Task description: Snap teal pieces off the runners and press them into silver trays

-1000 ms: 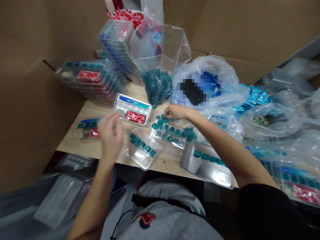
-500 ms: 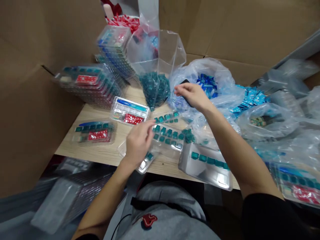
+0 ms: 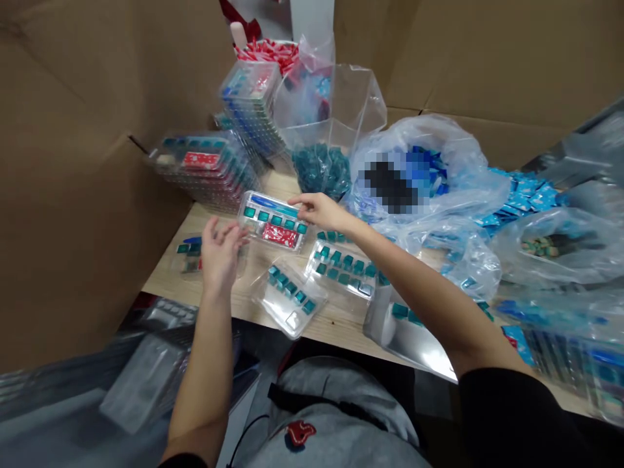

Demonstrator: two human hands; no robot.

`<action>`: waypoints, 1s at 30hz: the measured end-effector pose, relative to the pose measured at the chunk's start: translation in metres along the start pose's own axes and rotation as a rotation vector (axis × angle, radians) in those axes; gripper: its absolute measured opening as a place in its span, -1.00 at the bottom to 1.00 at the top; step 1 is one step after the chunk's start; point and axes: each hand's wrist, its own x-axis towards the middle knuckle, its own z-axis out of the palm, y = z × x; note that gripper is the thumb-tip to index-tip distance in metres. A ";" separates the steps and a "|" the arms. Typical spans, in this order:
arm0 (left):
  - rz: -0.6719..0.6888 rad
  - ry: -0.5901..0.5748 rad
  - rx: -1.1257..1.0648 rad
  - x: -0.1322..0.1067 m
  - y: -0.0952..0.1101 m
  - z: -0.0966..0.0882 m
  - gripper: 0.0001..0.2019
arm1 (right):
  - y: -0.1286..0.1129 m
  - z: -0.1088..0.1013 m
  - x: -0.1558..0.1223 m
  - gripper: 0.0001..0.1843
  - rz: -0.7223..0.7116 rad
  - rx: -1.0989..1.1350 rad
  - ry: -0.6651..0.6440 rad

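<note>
A clear plastic tray lies on the wooden table, holding a blue pen-like stick, a row of teal square pieces and a red patterned packet. My right hand is over its upper right corner, index finger stretched along the end of the blue stick and nothing visible in the hand. Left of the tray, my left hand is open, fingers spread, partly hiding another filled tray. Nearer me, a clear lid-like tray carries a slanting row of teal pieces.
Stacks of filled trays stand at the left and back. A clear bag of teal pieces, bags with blue packets and loose light-blue packets line the back. Another clear tray bears two rows of teal pieces.
The tray's middle row now holds teal pieces. My left hand has moved left and away from the near tray. My right hand has come down from the bags to the tray. The view has shifted.
</note>
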 end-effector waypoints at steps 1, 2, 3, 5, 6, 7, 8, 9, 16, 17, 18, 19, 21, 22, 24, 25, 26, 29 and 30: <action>0.010 0.020 0.062 0.009 -0.002 -0.005 -0.59 | 0.000 0.001 0.005 -0.59 -0.001 -0.033 0.012; 0.021 0.030 0.125 0.017 -0.002 -0.009 -0.63 | -0.001 0.003 0.009 -0.60 0.003 -0.056 0.027; 0.035 0.036 0.186 0.025 -0.003 -0.010 -0.67 | -0.002 0.005 0.010 -0.62 0.007 -0.086 0.044; 0.071 0.046 0.290 0.036 -0.003 -0.010 -0.75 | -0.006 0.011 0.009 -0.64 0.026 -0.148 0.088; 0.093 0.052 0.330 0.039 -0.003 -0.007 -0.79 | -0.008 0.014 0.007 -0.65 0.042 -0.175 0.112; 0.113 0.054 0.364 0.042 -0.003 -0.005 -0.81 | -0.009 0.017 0.005 -0.66 0.064 -0.198 0.134; 0.131 0.051 0.391 0.045 -0.004 -0.001 -0.83 | -0.010 0.020 0.003 -0.67 0.091 -0.218 0.153; 0.145 0.044 0.413 0.047 -0.004 0.002 -0.84 | -0.010 0.022 0.001 -0.67 0.122 -0.231 0.165; 0.172 0.023 0.464 0.057 -0.003 0.015 -0.96 | 0.007 0.027 0.000 -0.58 0.285 -0.145 0.090; 0.176 0.019 0.453 0.056 -0.001 0.015 -0.97 | 0.009 0.028 0.001 -0.57 0.290 -0.123 0.079; 0.182 0.014 0.437 0.054 0.002 0.016 -0.97 | 0.011 0.029 0.001 -0.57 0.295 -0.103 0.070; 0.188 0.007 0.416 0.051 0.005 0.016 -0.96 | 0.013 0.030 0.002 -0.58 0.301 -0.087 0.064; 0.183 -0.009 0.354 0.047 0.011 0.017 -0.91 | 0.016 0.031 0.003 -0.59 0.309 -0.064 0.054; 0.167 -0.020 0.315 0.045 0.013 0.018 -0.87 | 0.018 0.031 0.004 -0.59 0.310 -0.056 0.050; 0.104 -0.045 0.226 0.046 0.015 0.020 -0.79 | 0.019 0.032 0.004 -0.57 0.305 -0.045 0.042; 0.063 -0.058 0.183 0.048 0.015 0.021 -0.75 | 0.020 0.032 0.004 -0.55 0.301 -0.043 0.038; 0.020 -0.069 0.142 0.050 0.014 0.022 -0.72 | 0.020 0.032 0.004 -0.53 0.294 -0.044 0.037; -0.087 -0.070 0.042 0.059 0.012 0.020 -0.73 | 0.017 0.027 0.002 -0.46 0.259 -0.063 0.049; -0.112 -0.053 0.014 0.061 0.012 0.017 -0.76 | 0.016 0.024 0.000 -0.44 0.246 -0.077 0.056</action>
